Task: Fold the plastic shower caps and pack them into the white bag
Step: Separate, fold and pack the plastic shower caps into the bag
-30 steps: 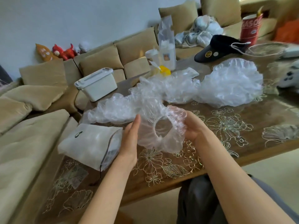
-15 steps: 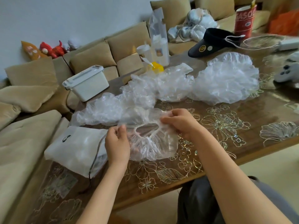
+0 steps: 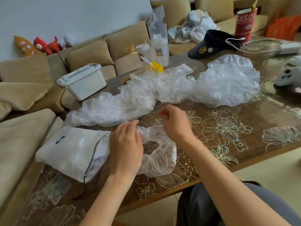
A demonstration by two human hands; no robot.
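A clear plastic shower cap [image 3: 160, 158] lies on the table near the front edge, its elastic opening facing up. My left hand [image 3: 125, 144] rests palm down over its left side, fingers curled on the far rim. My right hand [image 3: 175, 123] is at the cap's far right rim, fingers pinched together on the thin edge. The white drawstring bag [image 3: 70, 150] lies just left of the cap, touching my left hand, its mouth toward the cap. More crumpled caps lie behind: one [image 3: 110, 110] at the left, one [image 3: 162, 85] in the middle, a rounder one [image 3: 228, 80] at the right.
The wooden table [image 3: 228, 132] has a flower-patterned cover. A white lidded box [image 3: 83, 82] stands at its back left beside a tan sofa [image 3: 21, 141]. Behind the caps are bottles in a plastic sleeve [image 3: 158, 38], a black visor [image 3: 211, 44], a red cup [image 3: 244, 22] and a grey controller [image 3: 288, 77].
The cap, held up in the air between both hands before, has been lowered flat onto the table beside the bag. Both hands came down with it.
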